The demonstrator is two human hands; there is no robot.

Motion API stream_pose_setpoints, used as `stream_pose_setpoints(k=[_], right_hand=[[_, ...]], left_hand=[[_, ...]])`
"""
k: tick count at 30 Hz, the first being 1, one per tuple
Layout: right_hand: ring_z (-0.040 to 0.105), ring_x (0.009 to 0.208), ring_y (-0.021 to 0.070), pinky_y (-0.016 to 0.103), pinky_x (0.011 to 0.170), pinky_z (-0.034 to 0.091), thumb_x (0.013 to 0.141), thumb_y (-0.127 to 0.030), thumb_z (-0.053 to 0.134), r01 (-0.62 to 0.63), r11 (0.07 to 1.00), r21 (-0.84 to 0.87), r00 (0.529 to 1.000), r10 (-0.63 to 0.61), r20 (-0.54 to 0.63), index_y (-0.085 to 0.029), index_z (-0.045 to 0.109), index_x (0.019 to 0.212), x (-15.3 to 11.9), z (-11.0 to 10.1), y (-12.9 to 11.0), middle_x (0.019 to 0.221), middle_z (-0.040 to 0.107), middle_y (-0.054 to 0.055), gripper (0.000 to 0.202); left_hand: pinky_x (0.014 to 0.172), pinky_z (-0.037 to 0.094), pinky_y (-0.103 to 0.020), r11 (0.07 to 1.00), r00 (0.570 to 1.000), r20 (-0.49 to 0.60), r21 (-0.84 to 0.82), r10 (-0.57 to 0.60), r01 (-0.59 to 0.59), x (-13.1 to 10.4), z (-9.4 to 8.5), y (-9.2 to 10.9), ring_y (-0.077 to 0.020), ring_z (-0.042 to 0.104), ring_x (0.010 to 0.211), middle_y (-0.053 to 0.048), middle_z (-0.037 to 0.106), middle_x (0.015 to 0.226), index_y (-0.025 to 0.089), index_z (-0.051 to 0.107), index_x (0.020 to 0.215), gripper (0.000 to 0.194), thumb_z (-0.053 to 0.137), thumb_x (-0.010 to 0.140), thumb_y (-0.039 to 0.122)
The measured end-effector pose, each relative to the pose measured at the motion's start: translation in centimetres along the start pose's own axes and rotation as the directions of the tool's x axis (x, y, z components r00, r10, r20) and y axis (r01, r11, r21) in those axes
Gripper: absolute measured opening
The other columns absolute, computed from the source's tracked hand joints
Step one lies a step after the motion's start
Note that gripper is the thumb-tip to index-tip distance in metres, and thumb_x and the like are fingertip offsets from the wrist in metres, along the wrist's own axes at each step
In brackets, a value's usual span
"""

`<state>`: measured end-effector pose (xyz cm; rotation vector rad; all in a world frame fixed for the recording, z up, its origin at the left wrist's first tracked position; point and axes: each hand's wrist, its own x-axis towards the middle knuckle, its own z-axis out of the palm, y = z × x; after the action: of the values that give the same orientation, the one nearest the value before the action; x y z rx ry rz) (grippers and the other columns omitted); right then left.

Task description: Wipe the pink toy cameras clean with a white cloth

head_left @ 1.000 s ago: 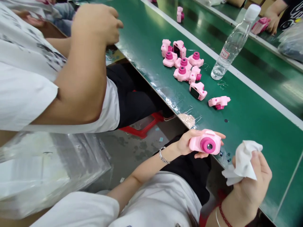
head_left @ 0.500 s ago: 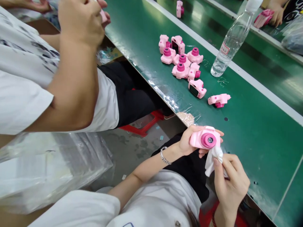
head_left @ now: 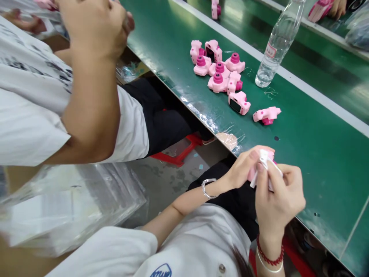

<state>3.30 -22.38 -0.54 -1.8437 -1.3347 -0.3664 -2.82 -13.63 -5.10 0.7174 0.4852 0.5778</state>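
My left hand (head_left: 243, 168) grips a pink toy camera (head_left: 251, 174) at the edge of the green table. White cloth (head_left: 263, 157) is pinched in the fingers of my right hand (head_left: 281, 192) and pressed against the camera. Most of that camera is hidden behind the cloth and my fingers. Farther up the table, several more pink toy cameras (head_left: 219, 82) stand in a loose cluster, some lens up and some with the screen showing. One camera (head_left: 266, 114) lies apart, nearest to my hands.
A clear water bottle (head_left: 276, 46) stands on the green table (head_left: 323, 165) beyond the cameras. At my left sits a co-worker, whose raised forearm (head_left: 92, 88) is close by. Plastic-wrapped goods (head_left: 77, 207) lie below. Across the table, another person's hand (head_left: 338, 8) touches a pink camera.
My left hand has turned the camera, so its lens no longer faces me. My right hand has brought the cloth up against it. The co-worker's raised hands have shifted slightly.
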Motion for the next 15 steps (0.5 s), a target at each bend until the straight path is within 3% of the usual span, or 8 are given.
stream_pose_setpoints(k=[3, 4, 7, 9, 11, 13, 15], right_hand=[[0.048, 0.057, 0.0071, 0.021, 0.052, 0.033, 0.094, -0.026, 0.066, 0.017, 1.000, -0.005, 1.000, -0.017, 0.012, -0.029, 0.078, 0.096, -0.8, 0.5, 0.1, 0.074, 0.059, 0.000, 0.012], [0.049, 0.057, 0.0074, 0.021, 0.053, 0.034, 0.094, -0.026, 0.066, 0.002, 1.000, 0.014, 1.000, -0.002, 0.014, -0.029, 0.078, 0.094, -1.2, 0.5, 0.3, 0.074, 0.059, 0.000, 0.012], [0.048, 0.059, 0.0092, 0.023, 0.055, 0.035, 0.094, -0.027, 0.066, -0.105, 0.985, 0.135, 0.994, 0.099, 0.050, -0.025, 0.076, 0.088, -2.4, 0.1, 1.7, 0.071, 0.057, 0.000, 0.012], [0.045, 0.059, 0.0095, 0.024, 0.055, 0.033, 0.095, -0.030, 0.064, -0.227, 0.949, 0.217, 0.974, 0.223, 0.043, -0.021, 0.069, 0.076, -2.8, -0.1, 2.7, 0.068, 0.053, -0.001, 0.021], [0.039, 0.058, 0.0096, 0.026, 0.055, 0.029, 0.095, -0.035, 0.064, -0.367, 0.885, 0.287, 0.919, 0.393, -0.035, -0.019, 0.059, 0.064, -2.8, -0.3, 3.4, 0.064, 0.046, -0.003, 0.035], [0.034, 0.057, 0.0107, 0.029, 0.056, 0.026, 0.093, -0.042, 0.066, -0.477, 0.802, 0.359, 0.822, 0.552, -0.142, -0.020, 0.051, 0.058, -2.6, -0.4, 3.6, 0.061, 0.038, -0.004, 0.044], [0.032, 0.057, 0.0122, 0.030, 0.057, 0.025, 0.090, -0.046, 0.069, -0.516, 0.741, 0.430, 0.746, 0.636, -0.200, -0.022, 0.047, 0.056, -2.3, -0.4, 3.5, 0.059, 0.033, -0.004, 0.047]], left_hand=[[0.075, 0.049, -0.027, 0.986, 0.984, -0.067, 0.031, 0.165, -0.163, 0.6, 0.7, 0.6, -0.0184, 0.063, 0.083, -0.009, 0.073, 0.097, 0.013, 0.072, 0.111, 0.077, 0.057, 0.077, 0.080], [0.076, 0.049, -0.027, 0.986, 0.984, -0.073, 0.014, 0.165, -0.164, 0.9, 0.9, 0.9, -0.0190, 0.064, 0.086, -0.009, 0.073, 0.097, 0.012, 0.072, 0.108, 0.078, 0.056, 0.077, 0.082], [0.068, 0.048, -0.028, 0.994, 0.998, -0.054, -0.112, 0.016, -0.022, 1.5, 1.1, 2.0, -0.0167, 0.061, 0.070, -0.009, 0.071, 0.083, 0.009, 0.073, 0.104, 0.084, 0.040, 0.084, 0.084], [0.058, 0.045, -0.029, 0.974, 0.995, -0.009, -0.207, -0.097, 0.093, 1.7, 1.0, 2.7, -0.0123, 0.049, 0.051, -0.008, 0.069, 0.076, 0.007, 0.071, 0.108, 0.089, 0.023, 0.091, 0.081], [0.054, 0.044, -0.031, 0.941, 0.983, 0.063, -0.283, -0.173, 0.184, 1.7, 0.8, 3.1, -0.0100, 0.039, 0.043, -0.008, 0.069, 0.075, 0.007, 0.070, 0.109, 0.092, 0.013, 0.094, 0.077], [0.054, 0.044, -0.032, 0.893, 0.960, 0.149, -0.356, -0.236, 0.274, 1.6, 0.6, 3.2, -0.0103, 0.039, 0.043, -0.011, 0.070, 0.079, 0.007, 0.070, 0.103, 0.094, 0.009, 0.094, 0.077], [0.055, 0.045, -0.033, 0.843, 0.935, 0.221, -0.412, -0.276, 0.346, 1.5, 0.6, 3.1, -0.0110, 0.041, 0.045, -0.013, 0.071, 0.080, 0.007, 0.070, 0.096, 0.095, 0.010, 0.092, 0.081]])
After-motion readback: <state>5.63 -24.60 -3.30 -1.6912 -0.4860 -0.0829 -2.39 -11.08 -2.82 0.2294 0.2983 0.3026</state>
